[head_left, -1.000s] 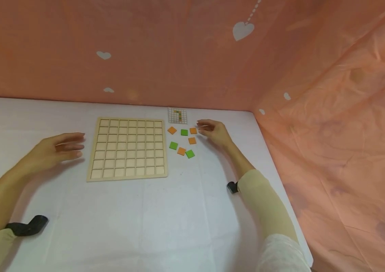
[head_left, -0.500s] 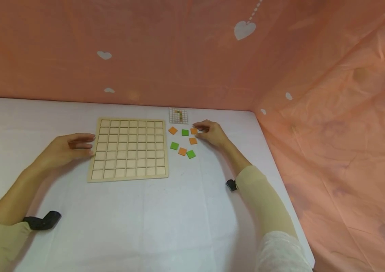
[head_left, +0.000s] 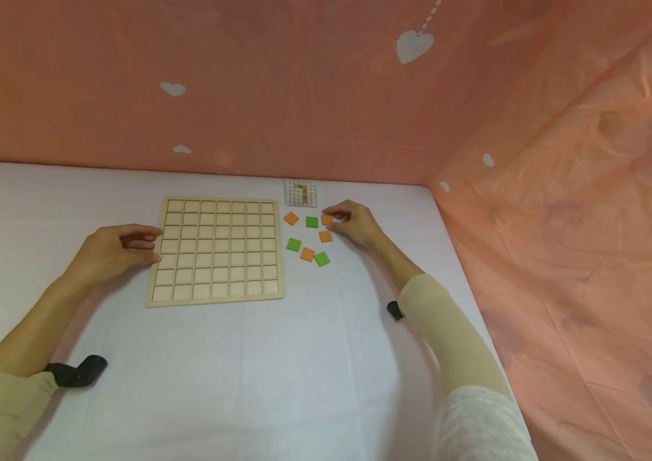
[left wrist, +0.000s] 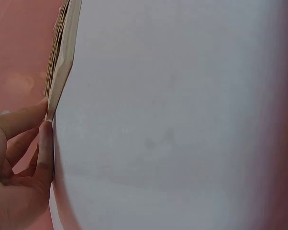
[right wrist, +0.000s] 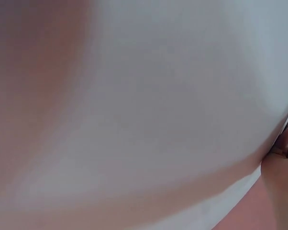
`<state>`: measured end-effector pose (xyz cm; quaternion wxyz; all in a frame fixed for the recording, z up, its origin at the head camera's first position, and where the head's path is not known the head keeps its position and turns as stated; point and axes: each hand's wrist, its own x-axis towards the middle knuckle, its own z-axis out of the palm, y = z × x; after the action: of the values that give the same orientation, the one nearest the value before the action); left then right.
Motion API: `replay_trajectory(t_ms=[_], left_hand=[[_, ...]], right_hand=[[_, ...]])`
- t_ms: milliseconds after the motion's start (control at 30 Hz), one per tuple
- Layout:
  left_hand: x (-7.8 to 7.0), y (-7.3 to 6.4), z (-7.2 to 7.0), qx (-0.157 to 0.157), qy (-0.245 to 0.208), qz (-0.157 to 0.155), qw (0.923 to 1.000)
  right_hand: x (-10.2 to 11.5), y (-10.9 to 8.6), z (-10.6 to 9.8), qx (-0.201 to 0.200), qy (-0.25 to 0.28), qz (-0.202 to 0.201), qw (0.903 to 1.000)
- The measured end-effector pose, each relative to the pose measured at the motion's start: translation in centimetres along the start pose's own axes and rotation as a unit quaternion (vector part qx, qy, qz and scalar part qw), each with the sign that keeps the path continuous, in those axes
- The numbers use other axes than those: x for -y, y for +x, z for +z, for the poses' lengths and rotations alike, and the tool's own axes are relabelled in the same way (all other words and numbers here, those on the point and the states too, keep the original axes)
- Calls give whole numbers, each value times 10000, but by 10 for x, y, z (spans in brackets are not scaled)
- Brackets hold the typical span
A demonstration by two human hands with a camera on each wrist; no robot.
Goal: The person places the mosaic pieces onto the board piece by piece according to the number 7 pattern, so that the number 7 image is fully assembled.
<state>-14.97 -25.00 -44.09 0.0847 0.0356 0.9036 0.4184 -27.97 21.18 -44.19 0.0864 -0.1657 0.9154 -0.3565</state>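
A person's left hand point(head_left: 109, 255), fingers loosely bent and parted from the thumb, touches the left edge of a pale wooden grid board point(head_left: 220, 259) lying flat on a white table point(head_left: 234, 358). The board is nearly square, one side facing the wearer, its rows running left to right. Past its right edge, the right hand point(head_left: 360, 225) holds thumb and fingers slightly apart around a small, square orange tile point(head_left: 327, 219), roughly aligned with the board; whether they pinch it is hard to tell. Green tiles point(head_left: 294, 244) lie nearby.
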Motion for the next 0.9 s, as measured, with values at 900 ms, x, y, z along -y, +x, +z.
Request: replay_trajectory(t_ms=[900], left_hand=[[-11, -1, -3, 318, 123, -117, 9994]], right_hand=[[20, 3, 10, -201, 651, -40, 9977]])
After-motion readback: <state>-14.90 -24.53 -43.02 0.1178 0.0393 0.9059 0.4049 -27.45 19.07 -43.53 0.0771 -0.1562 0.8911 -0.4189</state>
